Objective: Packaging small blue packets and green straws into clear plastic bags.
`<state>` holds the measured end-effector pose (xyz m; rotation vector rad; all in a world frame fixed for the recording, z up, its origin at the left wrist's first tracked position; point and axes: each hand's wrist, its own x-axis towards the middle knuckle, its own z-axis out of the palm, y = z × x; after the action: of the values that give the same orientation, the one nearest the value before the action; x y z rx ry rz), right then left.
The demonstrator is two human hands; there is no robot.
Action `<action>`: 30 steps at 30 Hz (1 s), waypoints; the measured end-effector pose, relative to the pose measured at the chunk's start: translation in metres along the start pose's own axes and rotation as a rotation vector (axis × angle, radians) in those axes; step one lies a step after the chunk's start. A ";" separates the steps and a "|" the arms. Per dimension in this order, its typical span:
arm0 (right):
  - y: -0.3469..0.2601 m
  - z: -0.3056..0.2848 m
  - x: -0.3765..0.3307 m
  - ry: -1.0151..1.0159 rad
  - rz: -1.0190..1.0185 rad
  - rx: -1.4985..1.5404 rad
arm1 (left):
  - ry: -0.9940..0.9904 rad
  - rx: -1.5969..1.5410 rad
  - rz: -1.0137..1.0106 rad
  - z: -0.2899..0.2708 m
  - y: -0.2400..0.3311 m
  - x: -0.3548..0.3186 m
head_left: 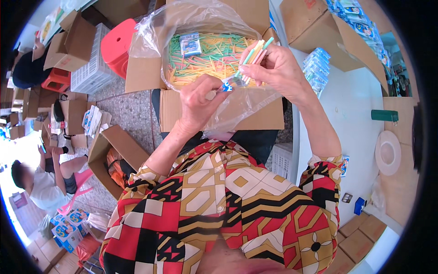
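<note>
My right hand [285,71] pinches a small bunch of thin pastel sticks [256,54], green, yellow, pink and white, between thumb and fingers. Just left of it, my left hand [197,100] is closed on a small blue-and-white packet [227,85]. The lower ends of the sticks are at the packet's mouth; whether they are inside I cannot tell. Both hands are over the near edge of a cardboard box [142,75] lined with clear plastic [196,17]. Loose pastel sticks [207,66] fill it, and a stack of blue-and-white packets [190,44] lies on them.
To the right, a pale table [335,118] bears a pile of blue packets [315,68] and a green object [383,115]. A red stool [117,48] and an open carton [132,148] stand left. Another person [48,185] sits at far left.
</note>
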<state>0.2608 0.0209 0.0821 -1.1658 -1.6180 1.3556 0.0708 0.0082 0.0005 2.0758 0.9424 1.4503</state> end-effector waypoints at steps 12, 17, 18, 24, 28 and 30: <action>0.001 0.010 -0.003 0.028 -0.099 -0.129 | -0.061 -0.086 -0.087 0.001 0.006 0.002; -0.001 0.008 -0.003 0.013 -0.086 -0.102 | -0.063 -0.177 -0.214 0.004 0.004 -0.004; -0.002 0.009 -0.004 -0.010 -0.102 -0.104 | -0.054 -0.222 -0.286 0.005 0.004 -0.005; -0.003 0.008 -0.003 -0.040 -0.111 -0.242 | -0.040 -0.301 -0.475 0.011 0.005 -0.007; -0.001 0.008 0.001 -0.014 -0.096 -0.234 | -0.016 -0.315 -0.574 0.014 0.004 -0.008; -0.002 0.005 0.004 -0.010 -0.097 -0.252 | -0.001 -0.399 -0.589 0.012 0.008 -0.003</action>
<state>0.2541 0.0232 0.0826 -1.2075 -1.8692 1.1213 0.0838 0.0010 0.0000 1.3589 1.0457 1.1950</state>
